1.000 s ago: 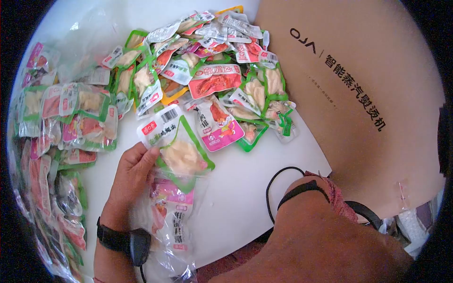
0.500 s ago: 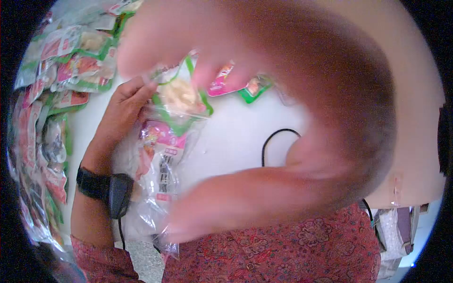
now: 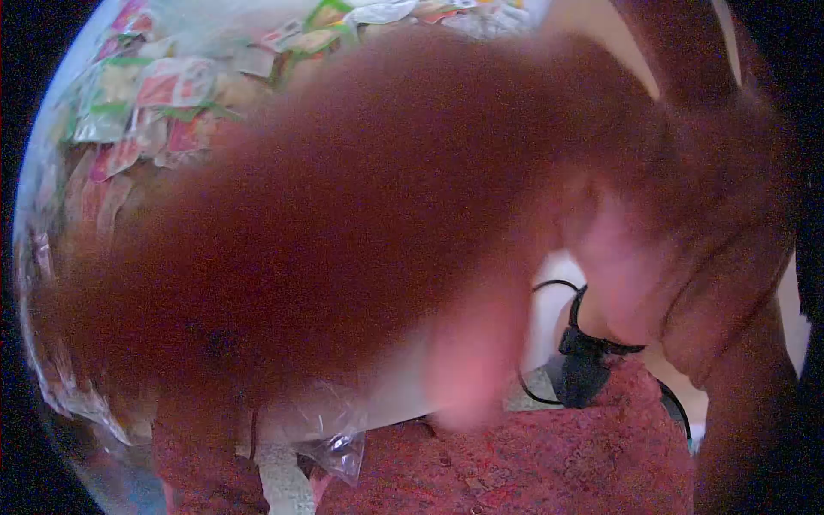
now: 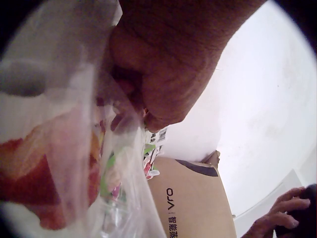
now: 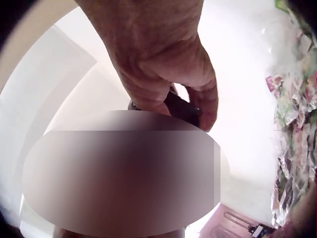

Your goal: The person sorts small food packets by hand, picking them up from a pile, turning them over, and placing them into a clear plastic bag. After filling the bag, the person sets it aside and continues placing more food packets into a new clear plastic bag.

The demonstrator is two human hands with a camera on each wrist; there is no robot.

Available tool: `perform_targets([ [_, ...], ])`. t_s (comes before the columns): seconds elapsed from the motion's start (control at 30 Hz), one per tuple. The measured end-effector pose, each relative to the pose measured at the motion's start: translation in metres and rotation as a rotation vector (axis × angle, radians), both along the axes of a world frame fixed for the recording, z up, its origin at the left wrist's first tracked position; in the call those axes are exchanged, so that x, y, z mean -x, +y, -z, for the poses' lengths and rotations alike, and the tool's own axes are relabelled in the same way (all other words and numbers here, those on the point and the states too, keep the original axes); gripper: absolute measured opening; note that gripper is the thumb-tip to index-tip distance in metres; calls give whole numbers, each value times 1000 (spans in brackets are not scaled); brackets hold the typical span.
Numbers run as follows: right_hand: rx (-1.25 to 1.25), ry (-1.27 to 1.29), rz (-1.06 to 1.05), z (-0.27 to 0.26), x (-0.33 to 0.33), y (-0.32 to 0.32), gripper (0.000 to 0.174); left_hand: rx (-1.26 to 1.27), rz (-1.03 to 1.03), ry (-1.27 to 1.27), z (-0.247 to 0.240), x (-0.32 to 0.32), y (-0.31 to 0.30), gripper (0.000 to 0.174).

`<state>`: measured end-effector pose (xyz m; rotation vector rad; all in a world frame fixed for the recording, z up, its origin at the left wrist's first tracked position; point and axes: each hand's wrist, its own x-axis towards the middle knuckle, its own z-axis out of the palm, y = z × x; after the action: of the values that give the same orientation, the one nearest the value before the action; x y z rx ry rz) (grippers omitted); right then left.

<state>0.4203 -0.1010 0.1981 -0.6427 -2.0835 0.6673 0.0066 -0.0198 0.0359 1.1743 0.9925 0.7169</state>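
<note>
My left hand (image 4: 153,74) grips the edge of a clear plastic bag (image 4: 84,59) in the left wrist view. Through the film show a red-brown food packet (image 4: 44,173) and a green-edged one. In the head view, the left hand is hidden; the bag's lower end (image 3: 339,442) hangs over the table edge. My right hand (image 3: 360,215) fills the middle of the head view, very close and blurred. The right wrist view shows that hand (image 5: 171,69) with thumb and fingers curled round the dark head camera (image 5: 184,109), raised at head height.
Sealed food packets (image 3: 176,86) lie heaped on the white table at the left and back. A cardboard box (image 4: 193,198) stands beyond the left hand. A black cable (image 3: 558,283) loops by the dark wrist device (image 3: 584,369), near the patterned red clothing (image 3: 515,463).
My right hand has come up from the right to the head camera and now covers most of the head view. That view has shifted, and the left hand with the bag is now covered.
</note>
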Motion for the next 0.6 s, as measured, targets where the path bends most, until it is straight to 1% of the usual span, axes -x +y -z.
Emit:
perform_targets([
  [0.1, 18, 131, -53, 40, 56, 24, 44, -90, -39, 144, 3, 1, 2, 26],
  [0.17, 33, 175, -94, 50, 101, 39, 44, -146, -66, 201, 10, 2, 4, 26],
  [0.23, 35, 184, -112, 47, 130, 46, 45, -216, -72, 223, 19, 2, 8, 27],
  [0.37, 139, 241, -91, 51, 133, 43, 46, -253, -13, 293, 28, 2, 13, 28],
  [0.4, 156, 252, -86, 52, 129, 45, 46, -240, -5, 304, 11, -11, 0, 28],
  [0.43, 167, 257, -84, 52, 83, 42, 46, -243, 50, -114, -21, -32, -18, 31],
  [0.47, 170, 256, -99, 52, 142, 48, 47, -253, 87, -536, -41, -40, -28, 33],
  [0.5, 160, 255, -127, 51, 216, 52, 47, -257, 248, -581, 40, -22, 15, 29],
  [0.53, 131, 259, -209, 52, 247, 34, 47, -318, 159, -272, 46, 4, 22, 25],
  [0.57, 119, 260, -254, 50, 251, 39, 47, -439, 237, -77, 99, 2, 72, 24],
  [0.6, 158, 155, -242, 50, 245, 49, 63, -380, 75, 89, 30, 3, 27, 22],
])
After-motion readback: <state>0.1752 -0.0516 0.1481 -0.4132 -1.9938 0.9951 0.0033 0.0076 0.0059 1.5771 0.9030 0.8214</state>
